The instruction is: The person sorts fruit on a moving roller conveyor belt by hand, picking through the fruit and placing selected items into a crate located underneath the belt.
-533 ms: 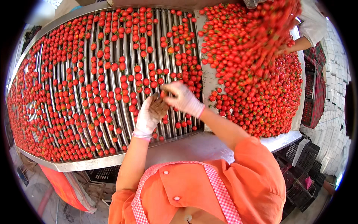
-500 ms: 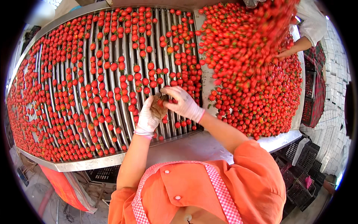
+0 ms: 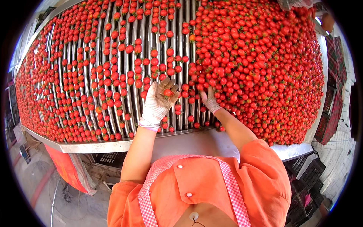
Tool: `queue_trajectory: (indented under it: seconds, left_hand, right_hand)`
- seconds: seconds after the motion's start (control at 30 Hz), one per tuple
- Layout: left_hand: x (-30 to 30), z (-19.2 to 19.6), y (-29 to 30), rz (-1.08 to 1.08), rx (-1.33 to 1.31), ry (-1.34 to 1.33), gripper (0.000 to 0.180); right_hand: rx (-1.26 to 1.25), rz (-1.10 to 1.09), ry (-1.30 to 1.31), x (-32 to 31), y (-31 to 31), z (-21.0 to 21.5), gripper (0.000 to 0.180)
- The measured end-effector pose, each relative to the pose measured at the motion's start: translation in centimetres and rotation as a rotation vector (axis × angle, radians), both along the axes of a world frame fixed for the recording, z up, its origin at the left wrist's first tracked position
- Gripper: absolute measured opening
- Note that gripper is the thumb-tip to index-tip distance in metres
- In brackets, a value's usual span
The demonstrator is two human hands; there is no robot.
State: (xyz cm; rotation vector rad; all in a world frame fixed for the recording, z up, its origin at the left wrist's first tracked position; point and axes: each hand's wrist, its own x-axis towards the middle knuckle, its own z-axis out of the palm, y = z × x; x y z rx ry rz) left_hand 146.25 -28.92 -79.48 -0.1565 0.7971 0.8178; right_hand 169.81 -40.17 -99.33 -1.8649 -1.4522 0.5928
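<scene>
Cherry tomatoes (image 3: 109,81) sit in rows between the metal rollers (image 3: 144,41) of a sorting conveyor. My left hand (image 3: 159,101), in a white glove with dirty fingers, is turned palm up over the rollers. A single cherry tomato (image 3: 167,92) rests in its cupped palm, fingers curled around it. To its right, my gloved right hand (image 3: 211,100) reaches against the lower left edge of a large tomato heap (image 3: 261,75). Its thumb and fingers are apart, and the fingertips touch tomatoes; nothing is visibly gripped.
A metal rail (image 3: 94,146) edges the conveyor on my side, with a bare metal ledge (image 3: 185,143) before me. Black plastic crates (image 3: 313,172) stand on the floor at right. Red-and-orange cloth (image 3: 66,168) hangs below left. Part of another person's hand (image 3: 327,22) shows at upper right.
My hands have moved apart, the right one to the heap's edge. Poured tomatoes have landed, and the heap has spread left over the conveyor's start. The other person's arm has mostly left view.
</scene>
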Motion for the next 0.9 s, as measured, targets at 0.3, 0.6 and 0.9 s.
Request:
queue_trajectory:
  seconds: [0.3,0.6,0.9]
  left_hand:
    - [-0.2,-0.8,-0.8,-0.047,0.064,-0.016,0.044]
    - [-6.7,1.3,-4.2,-0.005,0.135,0.096,0.026]
    - [-24.4,6.5,-15.2,0.561,-0.012,0.344,0.022]
  right_hand:
    - [-0.108,-0.096,0.396,2.0,7.4,5.3,0.051]
    - [-0.558,0.228,0.344,7.1,9.2,12.2,0.078]
    - [-0.293,0.074,-0.059,6.8,17.7,17.8,0.039]
